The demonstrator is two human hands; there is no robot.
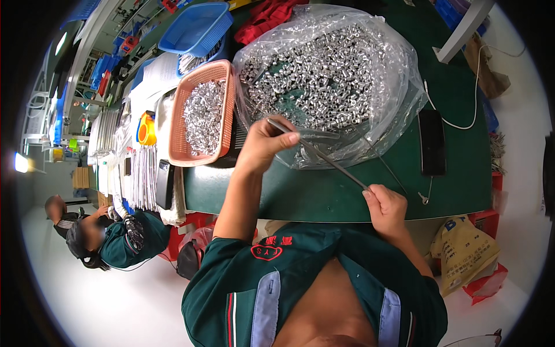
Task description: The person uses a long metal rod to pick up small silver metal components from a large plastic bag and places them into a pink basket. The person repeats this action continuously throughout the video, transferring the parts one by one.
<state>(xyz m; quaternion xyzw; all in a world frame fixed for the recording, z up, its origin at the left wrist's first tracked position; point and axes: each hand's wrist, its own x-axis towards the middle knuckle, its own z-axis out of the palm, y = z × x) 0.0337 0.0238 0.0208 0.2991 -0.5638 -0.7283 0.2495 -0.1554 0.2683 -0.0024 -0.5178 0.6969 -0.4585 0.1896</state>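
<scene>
A thin grey rod (338, 166) slants down to the right between my hands, above the near edge of the table. My left hand (264, 144) pinches its upper end between thumb and fingers. My right hand (386, 209) is closed round the lower end. A short grey strip (318, 134) branches off beside my left fingertips; whether it belongs to the rod or the bag I cannot tell. Just beyond lies a clear plastic bag (399, 69), spread open, full of small silvery metal sleeves (335, 75). An orange basket (176, 115) with more small silvery pieces (203, 115) stands to the left.
On the green table (277, 196), a thin dark rod (393, 173) and a black phone (432, 141) lie at right, near a key (425, 200) and white cable. Blue baskets (196, 29), yellow tape (147, 128) and another phone (165, 184) are at left. Two people (130, 240) sit beyond.
</scene>
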